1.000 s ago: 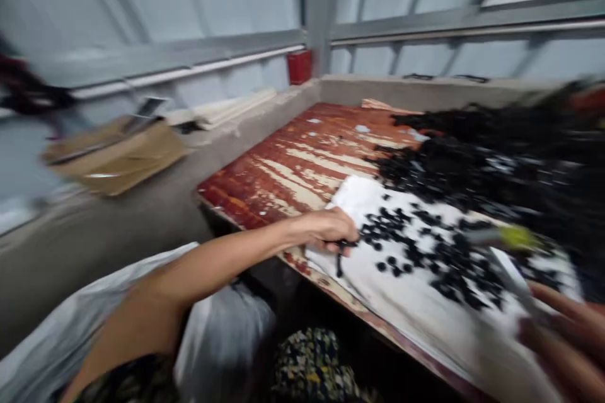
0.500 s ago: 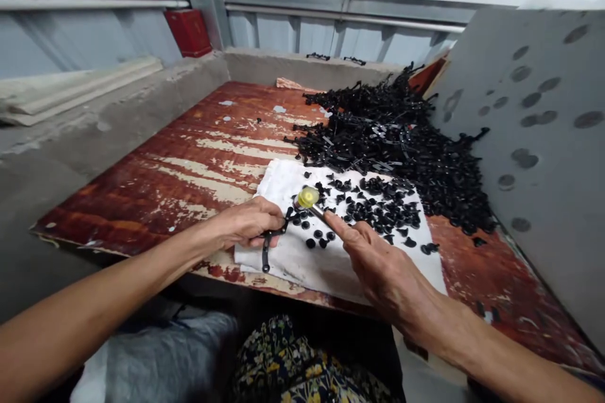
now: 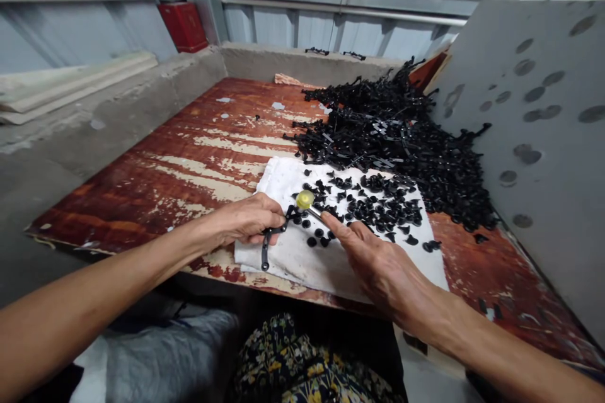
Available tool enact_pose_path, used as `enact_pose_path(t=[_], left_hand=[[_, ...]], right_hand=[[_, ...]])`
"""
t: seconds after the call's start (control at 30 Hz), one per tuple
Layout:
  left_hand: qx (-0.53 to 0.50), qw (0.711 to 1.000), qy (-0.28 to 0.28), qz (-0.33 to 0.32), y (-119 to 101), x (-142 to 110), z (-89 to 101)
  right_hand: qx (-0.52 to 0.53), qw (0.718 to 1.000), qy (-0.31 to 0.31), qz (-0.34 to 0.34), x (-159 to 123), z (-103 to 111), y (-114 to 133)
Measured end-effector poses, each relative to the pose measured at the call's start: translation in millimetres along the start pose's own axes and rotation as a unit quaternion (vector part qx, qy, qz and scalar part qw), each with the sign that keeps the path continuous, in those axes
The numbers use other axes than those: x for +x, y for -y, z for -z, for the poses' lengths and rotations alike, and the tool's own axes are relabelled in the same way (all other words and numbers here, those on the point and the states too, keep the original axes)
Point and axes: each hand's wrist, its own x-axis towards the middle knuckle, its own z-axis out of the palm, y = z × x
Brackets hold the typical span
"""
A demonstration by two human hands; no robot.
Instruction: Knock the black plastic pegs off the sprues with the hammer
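My left hand (image 3: 258, 219) is closed on a black jointed part (image 3: 266, 252), whose thin arms stick out from the fingers, one of them hanging toward the front edge. My right hand (image 3: 373, 258) grips a small hammer (image 3: 305, 199) by its metal handle, index finger stretched along it. The round yellow head is over the cloth, just right of the part's upper end; whether they touch I cannot tell. Beneath both hands lies a white cloth (image 3: 302, 261), with many small black round-headed pieces (image 3: 382, 211) scattered over it.
A large heap of black parts (image 3: 387, 119) covers the table's back right. A grey spotted panel (image 3: 534, 132) leans at the right. The worn red-brown tabletop (image 3: 155, 170) meets a low concrete ledge (image 3: 118, 101) at left. A red box (image 3: 184, 26) stands in the corner.
The hammer's yellow head has shifted very slightly left and up in view. Both hands keep their grips, and the small black pieces look unmoved on the cloth.
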Motion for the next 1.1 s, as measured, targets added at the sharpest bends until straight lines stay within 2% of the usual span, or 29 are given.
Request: enact_pose_path(t=[0.17, 0.3, 0.43, 0.57, 0.7, 0.8, 0.93, 1.0, 1.1], left_hand=[[-0.016, 1.000, 0.022, -0.013, 3, 2, 1.8], [-0.001, 1.000, 0.022, -0.009, 5, 4, 2.3], [-0.009, 1.000, 0.019, -0.007, 6, 3, 1.6], [-0.009, 1.000, 0.024, -0.007, 9, 3, 1.8], [-0.017, 1.000, 0.021, 0.003, 9, 4, 1.1], [-0.007, 1.000, 0.014, 0.001, 8, 4, -0.4], [0.001, 1.000, 0.009, -0.006, 8, 3, -0.4], [0.003, 1.000, 0.008, -0.014, 8, 1, 0.9], [0.032, 0.997, 0.022, -0.059, 3, -6, 2.3]], right_hand=[[0.026, 0.997, -0.067, -0.008, -1, 6, 4], [-0.008, 1.000, 0.006, 0.000, -2, 4, 3], [0.031, 0.999, -0.015, -0.025, -3, 4, 3], [0.022, 0.997, 0.066, -0.033, 0, 5, 4], [0.047, 0.997, 0.027, -0.058, -1, 4, 6], [0.037, 0.997, 0.058, -0.047, -4, 3, 7], [0.060, 0.996, 0.040, -0.050, -5, 2, 6], [0.089, 0.994, 0.039, -0.053, 1, 4, 4], [0.167, 0.981, 0.005, -0.102, 17, 10, 3]])
